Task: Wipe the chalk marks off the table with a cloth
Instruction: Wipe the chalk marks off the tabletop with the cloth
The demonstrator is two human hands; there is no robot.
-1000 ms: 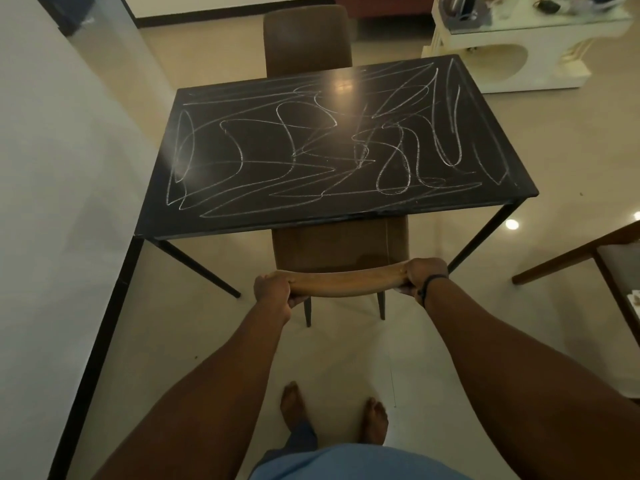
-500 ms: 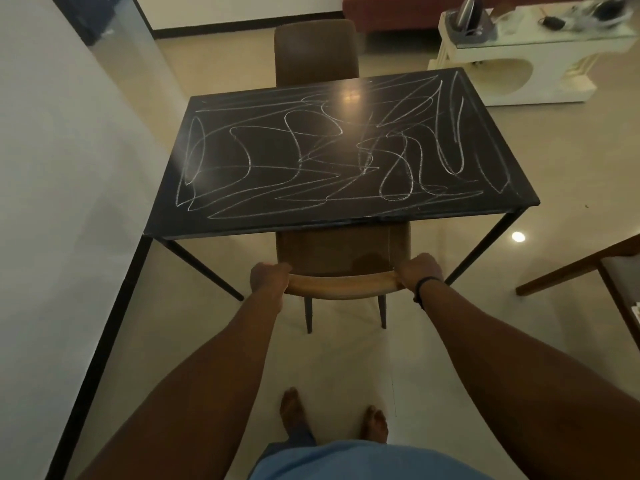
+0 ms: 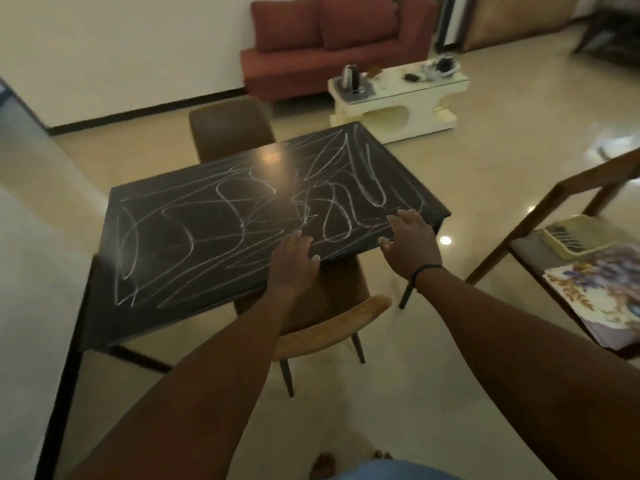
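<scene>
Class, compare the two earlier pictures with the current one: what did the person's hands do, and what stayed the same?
Both hands let go of the chair back and moved forward. The left hand and right hand now reach, fingers open, over the table's near edge. The chair stays tucked under the table, and the chalk marks are unwiped. No cloth is in hand.

One table (image 3: 194,306), two brown chairs (image 3: 325,327) (image 3: 232,133) — one sofa (image 3: 332,60), two hands (image 3: 292,261) (image 3: 410,244).
</scene>
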